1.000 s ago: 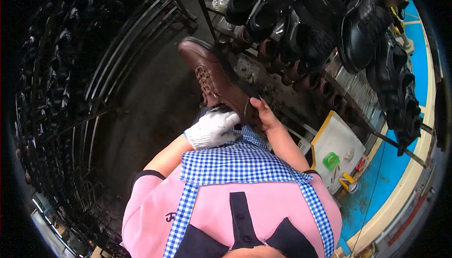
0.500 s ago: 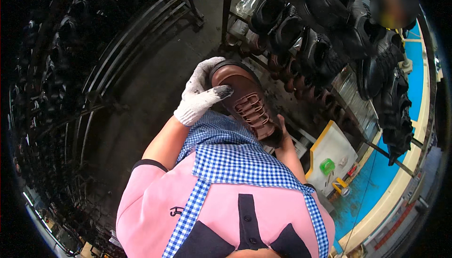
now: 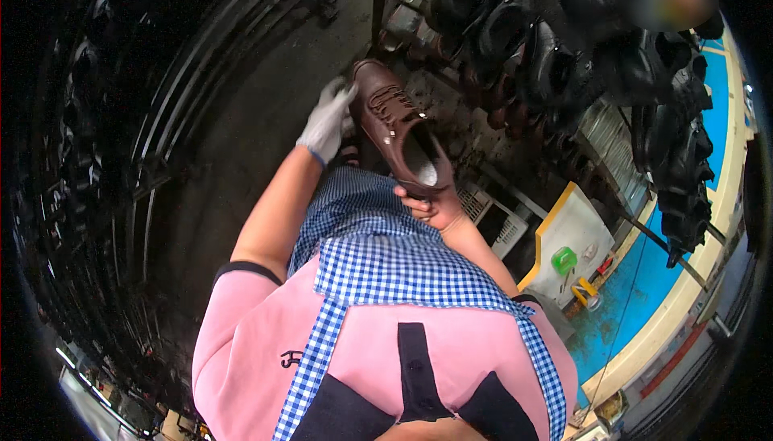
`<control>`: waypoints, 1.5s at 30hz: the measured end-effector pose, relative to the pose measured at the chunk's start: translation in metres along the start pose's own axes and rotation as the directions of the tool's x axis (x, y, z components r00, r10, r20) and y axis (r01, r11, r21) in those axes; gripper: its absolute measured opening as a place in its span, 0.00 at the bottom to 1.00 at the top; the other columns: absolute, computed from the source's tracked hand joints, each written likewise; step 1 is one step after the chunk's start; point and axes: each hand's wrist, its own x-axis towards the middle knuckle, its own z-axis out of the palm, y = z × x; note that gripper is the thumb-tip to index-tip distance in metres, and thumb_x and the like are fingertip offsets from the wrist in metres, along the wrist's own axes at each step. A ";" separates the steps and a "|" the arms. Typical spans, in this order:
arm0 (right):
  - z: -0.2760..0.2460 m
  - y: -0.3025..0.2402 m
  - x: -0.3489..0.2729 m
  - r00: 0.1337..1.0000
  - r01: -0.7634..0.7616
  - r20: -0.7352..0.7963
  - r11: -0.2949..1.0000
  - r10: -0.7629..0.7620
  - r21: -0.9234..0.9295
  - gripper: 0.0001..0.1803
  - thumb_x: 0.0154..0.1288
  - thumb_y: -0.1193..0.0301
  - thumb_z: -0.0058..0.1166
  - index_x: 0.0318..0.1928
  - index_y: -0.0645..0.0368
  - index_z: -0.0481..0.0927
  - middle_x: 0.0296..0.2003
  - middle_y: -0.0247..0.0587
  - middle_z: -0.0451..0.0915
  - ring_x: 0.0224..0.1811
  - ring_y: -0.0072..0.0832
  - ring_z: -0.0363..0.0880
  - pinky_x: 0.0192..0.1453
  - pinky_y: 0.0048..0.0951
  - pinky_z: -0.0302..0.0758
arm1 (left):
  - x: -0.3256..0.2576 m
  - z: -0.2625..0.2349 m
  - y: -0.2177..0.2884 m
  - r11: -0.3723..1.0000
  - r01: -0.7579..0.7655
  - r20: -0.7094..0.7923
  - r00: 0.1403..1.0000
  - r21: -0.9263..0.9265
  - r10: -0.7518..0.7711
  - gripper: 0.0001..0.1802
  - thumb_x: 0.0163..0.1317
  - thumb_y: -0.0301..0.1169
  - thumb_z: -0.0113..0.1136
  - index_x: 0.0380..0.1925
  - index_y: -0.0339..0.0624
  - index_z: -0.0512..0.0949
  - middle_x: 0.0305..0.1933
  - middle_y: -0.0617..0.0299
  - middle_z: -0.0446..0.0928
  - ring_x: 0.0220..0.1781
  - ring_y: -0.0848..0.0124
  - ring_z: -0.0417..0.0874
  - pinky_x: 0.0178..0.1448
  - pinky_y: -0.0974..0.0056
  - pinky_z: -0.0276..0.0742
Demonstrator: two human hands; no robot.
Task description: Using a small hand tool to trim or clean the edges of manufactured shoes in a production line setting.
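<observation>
A brown lace-up shoe [image 3: 385,131] is held up in front of me, its toe pointing away and its opening toward me. My right hand [image 3: 435,206], bare, grips the heel end, with fingers curled under it. Beside the toe's left edge is my left hand [image 3: 326,123] in a white knitted glove. Its fingers are stretched toward the shoe; whether the fingertips touch it I cannot tell. The pale lining shows inside the shoe.
Black shoes [image 3: 547,63] crowd a rack at the upper right. Dark metal racks [image 3: 201,63] stand on the left. At right, a blue-topped bench [image 3: 644,280] bears a white board [image 3: 568,232], a green item [image 3: 564,261] and a yellow tool [image 3: 584,290]. A blurred person is beyond.
The shoe has turned over its length, so its opening now faces up toward me. My left hand has let go of the toe and moved to its left side. My right hand now shows at the heel.
</observation>
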 end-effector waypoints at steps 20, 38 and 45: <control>-0.064 0.002 0.008 0.714 0.182 -0.464 0.779 -0.524 -0.600 0.24 0.67 0.55 0.42 0.54 0.61 0.67 0.33 0.44 0.77 0.10 0.12 0.52 0.13 0.16 0.50 | 0.251 0.058 0.004 0.283 -0.056 -0.036 0.950 0.958 0.311 0.21 0.57 0.35 0.42 0.53 0.55 0.70 0.49 0.47 0.74 0.51 0.47 0.73 0.53 0.53 0.69; -0.088 -0.007 -0.008 0.417 0.519 -0.335 0.524 -0.845 -0.676 0.19 0.66 0.66 0.47 0.54 0.61 0.69 0.24 0.33 0.76 0.14 0.11 0.59 0.16 0.15 0.53 | 0.128 0.124 -0.045 -0.433 -0.637 0.753 0.634 0.638 0.178 0.21 0.57 0.37 0.54 0.51 0.50 0.71 0.47 0.58 0.76 0.52 0.68 0.73 0.60 0.55 0.59; 0.003 -0.032 -0.038 0.412 0.473 -0.008 0.222 -0.911 -0.852 0.35 0.57 0.76 0.57 0.63 0.61 0.57 0.25 0.29 0.74 0.27 0.15 0.73 0.34 0.17 0.69 | -0.001 0.116 -0.006 0.986 -0.007 0.383 0.922 0.167 -0.059 0.08 0.61 0.34 0.52 0.35 0.41 0.70 0.35 0.63 0.74 0.37 0.75 0.74 0.43 0.69 0.72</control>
